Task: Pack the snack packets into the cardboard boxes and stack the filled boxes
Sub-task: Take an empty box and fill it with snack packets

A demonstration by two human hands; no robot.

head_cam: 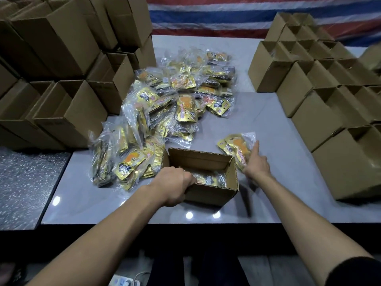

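Left grip (175, 184) curls round the cardboard box (210, 194) wall; right grip (256, 165), spread, touches snack packets (235, 146) at two o'clock: light, slippery, probably best pinched edgewise.

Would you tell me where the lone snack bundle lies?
Head view: the snack bundle lies right of centre on the table, beside the open box, partly under the right hand.

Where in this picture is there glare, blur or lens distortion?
Head view: round glare spots on the glossy table near its front edge; the right hand on the snack packets is slightly motion-blurred, the left hand gripping the open cardboard box is sharper; wide-angle distortion tilts the side box stacks outward.
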